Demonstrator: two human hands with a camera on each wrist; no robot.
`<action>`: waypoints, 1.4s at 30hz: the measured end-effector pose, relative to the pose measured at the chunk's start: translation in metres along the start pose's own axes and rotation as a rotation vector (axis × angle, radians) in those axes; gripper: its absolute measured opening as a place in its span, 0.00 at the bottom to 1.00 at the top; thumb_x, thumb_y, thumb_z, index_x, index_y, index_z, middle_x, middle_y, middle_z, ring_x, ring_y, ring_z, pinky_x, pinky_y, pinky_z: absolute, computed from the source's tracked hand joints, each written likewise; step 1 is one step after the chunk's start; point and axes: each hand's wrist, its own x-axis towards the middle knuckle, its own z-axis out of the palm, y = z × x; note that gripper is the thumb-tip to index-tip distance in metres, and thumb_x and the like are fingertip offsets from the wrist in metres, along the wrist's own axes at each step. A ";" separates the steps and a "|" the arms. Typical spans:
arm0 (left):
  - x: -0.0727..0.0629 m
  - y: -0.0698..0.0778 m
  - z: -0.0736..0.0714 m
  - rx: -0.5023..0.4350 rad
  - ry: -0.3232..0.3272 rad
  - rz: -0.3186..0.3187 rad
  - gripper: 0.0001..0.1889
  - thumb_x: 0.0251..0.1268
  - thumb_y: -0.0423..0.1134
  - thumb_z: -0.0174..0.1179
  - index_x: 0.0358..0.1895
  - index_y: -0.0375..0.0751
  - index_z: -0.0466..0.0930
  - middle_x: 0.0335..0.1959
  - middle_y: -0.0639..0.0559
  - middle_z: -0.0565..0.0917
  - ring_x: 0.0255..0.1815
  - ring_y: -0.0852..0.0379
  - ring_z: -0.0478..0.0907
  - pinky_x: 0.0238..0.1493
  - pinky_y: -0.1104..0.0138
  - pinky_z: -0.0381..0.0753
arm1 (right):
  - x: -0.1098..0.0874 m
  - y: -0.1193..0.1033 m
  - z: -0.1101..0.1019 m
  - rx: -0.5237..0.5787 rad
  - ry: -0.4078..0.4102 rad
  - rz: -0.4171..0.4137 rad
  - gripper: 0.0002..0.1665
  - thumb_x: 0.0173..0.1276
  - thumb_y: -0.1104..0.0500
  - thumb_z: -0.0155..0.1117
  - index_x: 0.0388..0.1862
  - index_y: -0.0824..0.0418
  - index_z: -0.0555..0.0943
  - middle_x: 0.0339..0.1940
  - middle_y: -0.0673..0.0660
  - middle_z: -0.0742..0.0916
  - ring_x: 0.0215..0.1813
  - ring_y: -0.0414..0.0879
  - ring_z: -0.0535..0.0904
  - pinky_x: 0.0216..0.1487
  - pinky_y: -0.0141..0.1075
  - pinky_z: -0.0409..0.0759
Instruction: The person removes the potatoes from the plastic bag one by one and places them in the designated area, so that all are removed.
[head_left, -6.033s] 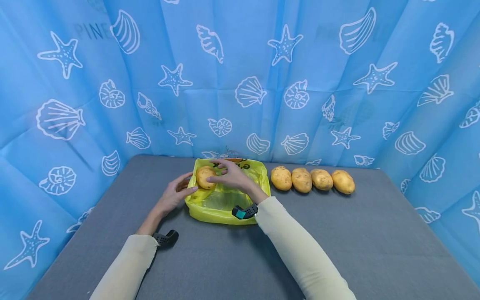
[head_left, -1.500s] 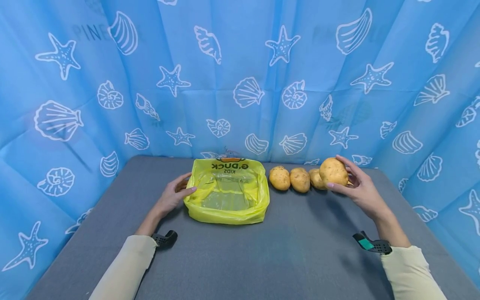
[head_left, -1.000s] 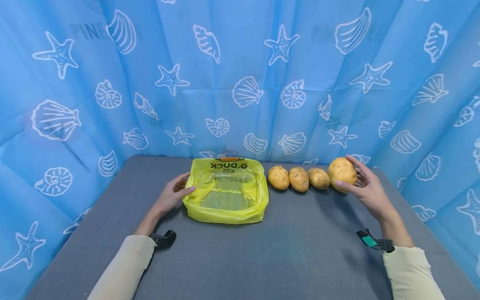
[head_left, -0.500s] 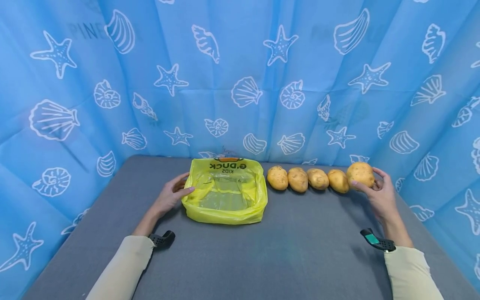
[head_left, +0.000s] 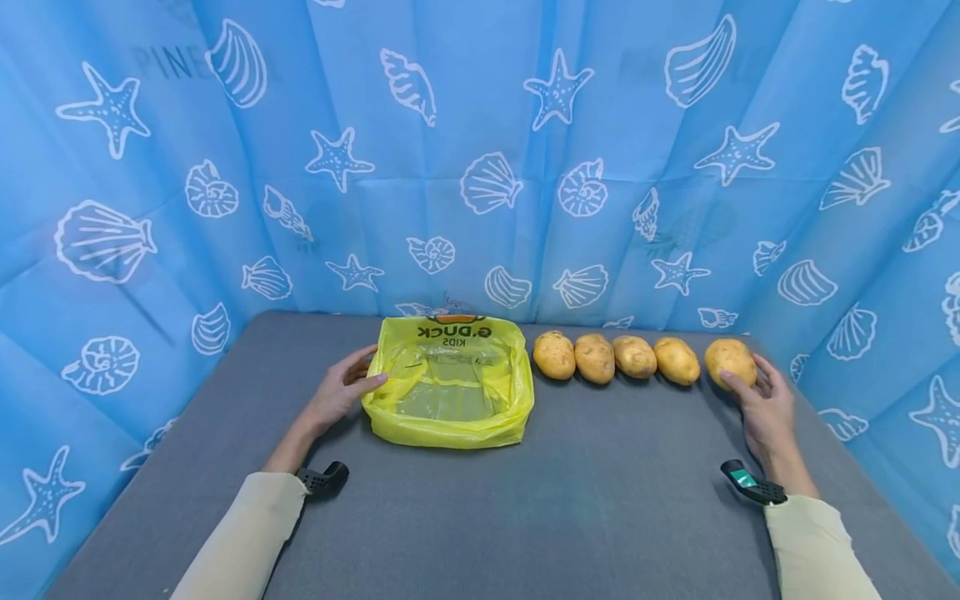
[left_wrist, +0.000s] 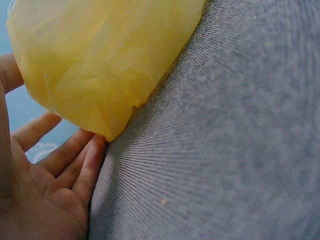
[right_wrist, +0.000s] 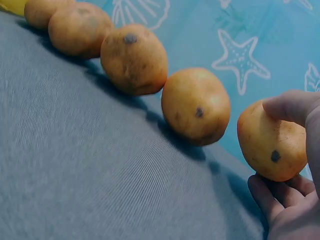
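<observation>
At the right end of a row, my right hand holds a potato low at the table, thumb on its near side and fingers round the other. The right wrist view shows the thumb on top and fingertips beneath the potato. A small gap separates it from the nearest potato in the row. My left hand rests against the left side of a yellow plastic bag, thumb over its rim. In the left wrist view, straight fingers touch the bag's outer wall.
Several more potatoes lie side by side to the right of the bag. Grey cloth covers the table. Behind it hangs a blue curtain with white shell and starfish prints.
The right hand has taken the potato out of the bag, carried it right over the row and lowered it past the last potato. The left hand has stayed at the bag.
</observation>
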 end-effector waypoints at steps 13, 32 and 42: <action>-0.001 0.000 0.000 -0.011 -0.008 -0.001 0.36 0.74 0.45 0.62 0.79 0.39 0.58 0.68 0.30 0.72 0.67 0.35 0.71 0.64 0.44 0.70 | 0.000 0.008 0.004 -0.345 0.025 -0.057 0.47 0.75 0.46 0.60 0.85 0.54 0.50 0.82 0.65 0.56 0.81 0.59 0.54 0.76 0.49 0.59; -0.002 0.002 0.000 0.002 -0.009 0.010 0.37 0.74 0.45 0.61 0.79 0.38 0.57 0.68 0.30 0.72 0.67 0.35 0.71 0.64 0.44 0.70 | -0.003 0.014 0.005 -0.528 0.043 -0.161 0.47 0.78 0.44 0.55 0.84 0.62 0.49 0.79 0.69 0.61 0.74 0.67 0.63 0.65 0.49 0.71; -0.002 0.000 -0.001 -0.001 -0.015 0.002 0.37 0.74 0.46 0.62 0.79 0.38 0.57 0.69 0.30 0.71 0.68 0.36 0.70 0.64 0.44 0.70 | -0.004 0.012 0.006 -0.585 0.042 -0.167 0.46 0.79 0.44 0.53 0.82 0.69 0.50 0.74 0.76 0.66 0.72 0.67 0.65 0.67 0.56 0.67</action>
